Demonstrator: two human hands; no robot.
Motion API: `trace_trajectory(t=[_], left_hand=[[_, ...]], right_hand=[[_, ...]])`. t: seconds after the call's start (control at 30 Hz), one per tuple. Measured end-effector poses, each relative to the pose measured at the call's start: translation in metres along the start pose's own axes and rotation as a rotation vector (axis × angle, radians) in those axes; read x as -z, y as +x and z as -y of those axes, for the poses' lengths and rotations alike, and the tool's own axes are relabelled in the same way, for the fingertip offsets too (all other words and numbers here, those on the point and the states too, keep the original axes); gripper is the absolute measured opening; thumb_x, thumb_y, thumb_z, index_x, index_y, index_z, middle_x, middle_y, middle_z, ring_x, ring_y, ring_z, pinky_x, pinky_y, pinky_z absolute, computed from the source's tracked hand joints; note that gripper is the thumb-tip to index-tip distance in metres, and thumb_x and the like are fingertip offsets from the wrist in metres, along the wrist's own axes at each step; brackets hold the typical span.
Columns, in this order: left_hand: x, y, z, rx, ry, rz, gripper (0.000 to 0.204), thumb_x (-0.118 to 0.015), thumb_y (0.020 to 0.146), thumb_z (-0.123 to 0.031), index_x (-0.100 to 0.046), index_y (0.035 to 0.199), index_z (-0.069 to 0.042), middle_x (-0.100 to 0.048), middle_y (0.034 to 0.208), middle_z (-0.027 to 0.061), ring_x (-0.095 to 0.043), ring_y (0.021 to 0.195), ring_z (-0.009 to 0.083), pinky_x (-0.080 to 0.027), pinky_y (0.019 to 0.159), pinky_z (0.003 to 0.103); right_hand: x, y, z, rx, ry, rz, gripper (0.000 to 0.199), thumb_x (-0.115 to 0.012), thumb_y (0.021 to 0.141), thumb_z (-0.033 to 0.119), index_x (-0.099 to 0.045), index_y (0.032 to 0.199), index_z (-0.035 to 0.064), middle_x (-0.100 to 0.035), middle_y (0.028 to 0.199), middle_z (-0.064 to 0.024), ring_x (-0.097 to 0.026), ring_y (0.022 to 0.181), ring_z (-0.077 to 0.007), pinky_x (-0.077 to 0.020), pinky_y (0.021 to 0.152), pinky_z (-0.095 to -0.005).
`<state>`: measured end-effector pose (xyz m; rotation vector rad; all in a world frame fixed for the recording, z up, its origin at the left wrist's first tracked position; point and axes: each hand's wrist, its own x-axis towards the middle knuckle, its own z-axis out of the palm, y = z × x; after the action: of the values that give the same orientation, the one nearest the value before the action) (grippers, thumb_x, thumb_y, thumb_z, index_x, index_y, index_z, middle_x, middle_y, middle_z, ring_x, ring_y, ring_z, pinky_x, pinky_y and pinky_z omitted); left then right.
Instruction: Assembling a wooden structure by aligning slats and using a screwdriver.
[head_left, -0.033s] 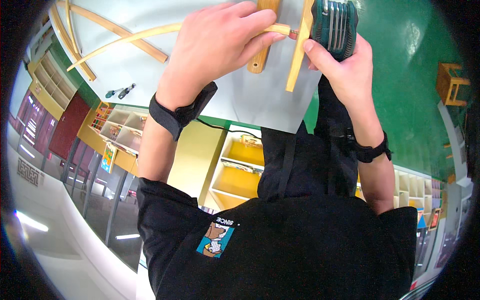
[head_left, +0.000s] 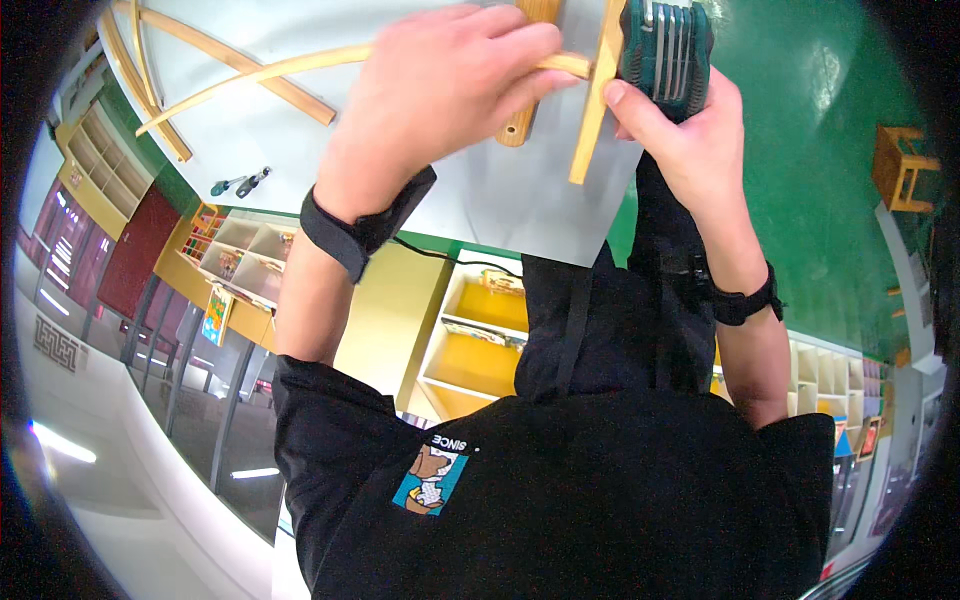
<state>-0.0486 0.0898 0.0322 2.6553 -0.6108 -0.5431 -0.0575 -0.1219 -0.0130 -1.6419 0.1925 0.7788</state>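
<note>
In my left hand (head_left: 435,95), fingers closed, is a slim curved wooden strip (head_left: 320,61). Its right end meets the side of a straight wooden slat (head_left: 588,135). My right hand (head_left: 705,145) grips a dark green folding hex key set (head_left: 668,60) with several metal keys, on the slat's other side. The right thumb presses against the slat. Behind the left fingers lies a thicker wooden piece (head_left: 514,128) with a hole near its rounded end. Whether a key reaches into the slat is hidden.
More wooden strips (head_left: 290,97) lie at the far left of the grey-white table (head_left: 450,200). Two small screwdriver-like tools (head_left: 254,183) rest near its left edge. A black cable (head_left: 430,250) hangs by the near edge. A wooden stool (head_left: 905,170) stands on the green floor.
My left hand has shifted slightly right with the curved strip. The gap to the slat, where a screw showed, has closed. My right hand and the hex key set have barely moved.
</note>
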Motion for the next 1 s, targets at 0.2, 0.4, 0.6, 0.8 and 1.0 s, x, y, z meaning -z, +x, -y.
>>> trace_trajectory(t=[0.2,0.4,0.6,0.8,1.0], left_hand=[[-0.002,0.002,-0.002,-0.032,0.016,0.009,0.022,-0.063,0.088,-0.035,-0.058,0.091,-0.014,-0.056,0.077,0.0042,-0.059,0.069,0.0267,-0.046,0.055,0.038],[-0.001,0.004,-0.012,0.012,-0.012,0.020,0.023,-0.058,0.091,-0.036,-0.056,0.091,-0.013,-0.056,0.078,0.0067,-0.060,0.071,0.0287,-0.046,0.058,0.040],[-0.005,0.000,-0.008,0.048,-0.054,0.040,0.022,-0.055,0.093,-0.036,-0.056,0.094,-0.013,-0.056,0.078,0.0076,-0.060,0.073,0.0297,-0.046,0.059,0.041],[-0.004,-0.003,-0.002,0.026,-0.041,0.069,0.023,-0.055,0.093,-0.038,-0.057,0.094,-0.015,-0.056,0.078,0.0076,-0.060,0.073,0.0296,-0.045,0.058,0.041],[0.001,-0.008,0.004,0.050,-0.024,0.101,0.024,-0.054,0.094,-0.038,-0.057,0.095,-0.014,-0.055,0.078,0.0078,-0.059,0.072,0.0302,-0.045,0.058,0.041]], right_hand=[[0.000,0.003,0.002,-0.047,0.064,0.043,0.024,-0.076,0.073,0.021,-0.066,0.084,0.0025,-0.063,0.070,-0.0029,-0.057,0.066,-0.0124,-0.0476,0.062,-0.0286],[0.000,0.002,0.001,-0.074,0.241,0.059,0.021,-0.075,0.079,0.013,-0.060,0.088,0.0011,-0.063,0.070,-0.0018,-0.060,0.058,-0.0085,-0.0503,0.054,-0.0236],[-0.001,0.002,-0.002,-0.082,0.279,0.073,0.022,-0.075,0.080,0.013,-0.059,0.090,0.0009,-0.063,0.072,-0.0026,-0.061,0.060,-0.0091,-0.0521,0.055,-0.0241],[-0.003,0.001,0.001,-0.090,0.237,0.066,0.024,-0.076,0.079,0.014,-0.059,0.090,0.0004,-0.063,0.072,-0.0026,-0.060,0.059,-0.0089,-0.0517,0.055,-0.0234],[-0.003,0.003,0.002,-0.064,0.230,0.066,0.019,-0.072,0.082,0.013,-0.061,0.090,-0.0010,-0.069,0.078,-0.0064,-0.060,0.060,-0.0079,-0.0506,0.055,-0.0229]])
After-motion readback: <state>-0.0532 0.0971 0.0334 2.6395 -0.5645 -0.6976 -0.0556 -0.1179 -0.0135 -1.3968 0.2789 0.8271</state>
